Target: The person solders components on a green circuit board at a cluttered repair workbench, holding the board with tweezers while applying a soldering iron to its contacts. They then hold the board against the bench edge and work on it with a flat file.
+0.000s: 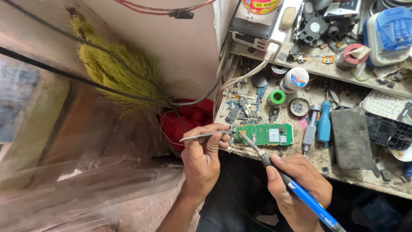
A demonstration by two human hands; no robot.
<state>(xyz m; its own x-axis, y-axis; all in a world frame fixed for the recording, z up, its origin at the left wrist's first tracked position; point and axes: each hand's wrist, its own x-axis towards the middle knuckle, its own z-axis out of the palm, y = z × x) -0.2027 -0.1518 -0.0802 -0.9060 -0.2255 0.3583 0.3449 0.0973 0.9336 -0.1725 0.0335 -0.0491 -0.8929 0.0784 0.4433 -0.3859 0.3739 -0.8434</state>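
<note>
**Iron tip on the board's left end, tweezers alongside**

My right hand (pixel 300 182) is clenched around the blue-handled soldering iron (pixel 296 189), gripped like a pen, and its metal tip comes down on the left end of the green circuit board (pixel 266 134). My left hand (pixel 204 152) pinches a pair of metal tweezers (pixel 206 135) between thumb and fingers; their points reach the same left end of the board, right beside the iron tip. Whether they grip a part there I cannot tell, it is too small to see.

The board lies flat at the near edge of the workbench (pixel 343 169), bare and out of any casing. I judge the work to be mid-way: the board is stripped and laid open, the joint at its left end is under the iron, and nothing is reassembled.

Just right of the board stand a grey-handled screwdriver (pixel 310 129) and a blue-handled screwdriver (pixel 325 122). Behind the board lie small blue board fragments (pixel 240 109), a roll of green tape (pixel 276 97) and a round white tub (pixel 296 78). Well left of the board hangs a yellow straw broom (pixel 116 71).
</note>
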